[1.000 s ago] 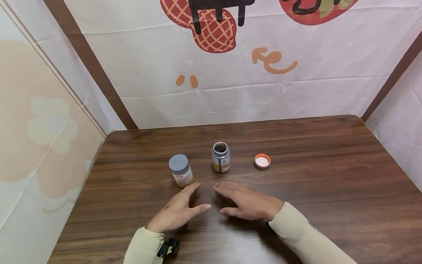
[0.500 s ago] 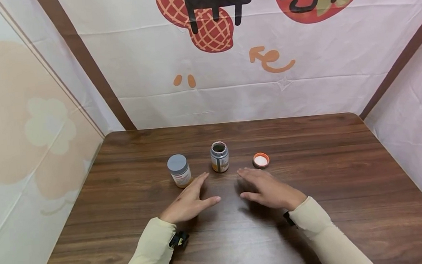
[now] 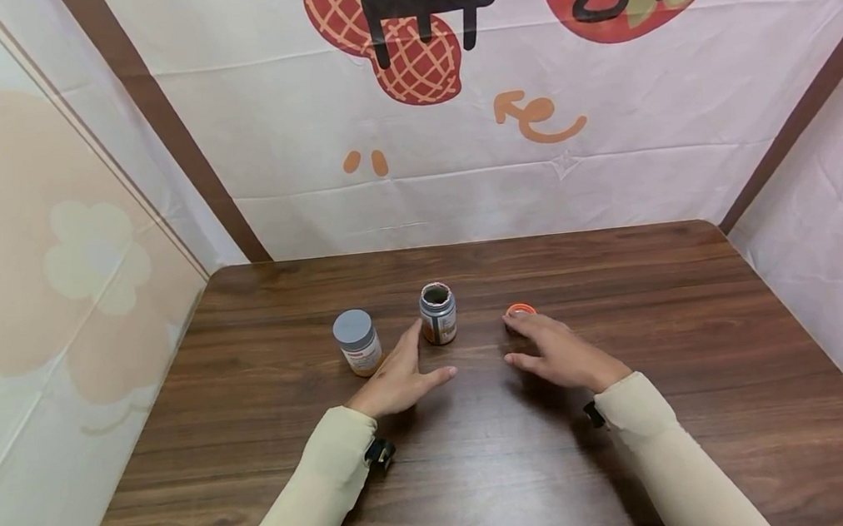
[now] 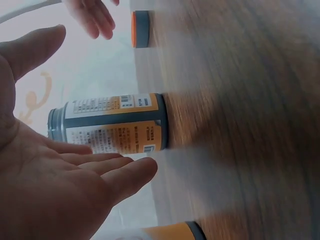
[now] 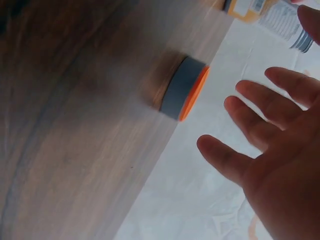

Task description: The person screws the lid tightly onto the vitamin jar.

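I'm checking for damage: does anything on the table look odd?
The open jar has a whitish rim that looks ragged rather than smooth. A lid lies upside down to its right. No spill shows.

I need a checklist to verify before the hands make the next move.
1. Open grey-and-orange cylindrical jar upright: ok.
2. Grey-lidded white-and-orange cylindrical jar upright and closed: ok.
3. Orange-rimmed round grey cap lying flat, rim up: ok.
4. Right hand gripping that cap: not ok, no contact.
5. Left hand touching the open jar: cannot tell.
6. Open jar's contents: cannot tell.
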A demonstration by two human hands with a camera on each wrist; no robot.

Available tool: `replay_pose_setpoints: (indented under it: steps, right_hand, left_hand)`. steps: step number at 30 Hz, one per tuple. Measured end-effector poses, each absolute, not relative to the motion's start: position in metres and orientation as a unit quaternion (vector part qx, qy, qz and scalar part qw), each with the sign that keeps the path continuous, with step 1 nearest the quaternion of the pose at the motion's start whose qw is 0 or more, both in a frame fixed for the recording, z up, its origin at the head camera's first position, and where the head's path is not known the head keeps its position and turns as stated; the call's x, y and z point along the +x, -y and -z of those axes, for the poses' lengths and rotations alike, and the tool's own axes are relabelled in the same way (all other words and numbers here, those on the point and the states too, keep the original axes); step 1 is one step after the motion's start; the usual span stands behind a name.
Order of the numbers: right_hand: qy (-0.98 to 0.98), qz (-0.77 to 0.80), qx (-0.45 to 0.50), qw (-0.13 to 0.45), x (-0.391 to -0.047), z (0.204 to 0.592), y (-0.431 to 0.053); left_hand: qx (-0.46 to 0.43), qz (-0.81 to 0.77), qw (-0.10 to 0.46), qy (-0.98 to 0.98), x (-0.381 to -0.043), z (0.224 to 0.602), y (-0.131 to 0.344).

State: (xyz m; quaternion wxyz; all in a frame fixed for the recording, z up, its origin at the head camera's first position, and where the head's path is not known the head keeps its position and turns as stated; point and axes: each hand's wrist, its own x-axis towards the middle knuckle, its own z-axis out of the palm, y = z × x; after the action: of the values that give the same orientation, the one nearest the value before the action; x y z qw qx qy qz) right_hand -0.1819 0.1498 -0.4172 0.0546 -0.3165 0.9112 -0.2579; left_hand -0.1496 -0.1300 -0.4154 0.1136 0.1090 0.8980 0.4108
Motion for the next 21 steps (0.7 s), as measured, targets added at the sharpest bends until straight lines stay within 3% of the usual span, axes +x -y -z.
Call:
replay_pose_setpoints:
  steps: [21]
  right_hand:
    - [-0.952,0.181,-0.235,0.079,-0.212,0.431,-0.144]
  left_hand:
    - [0.07,-0.479,0.055,-0.873,-0.181,0.423,0.113]
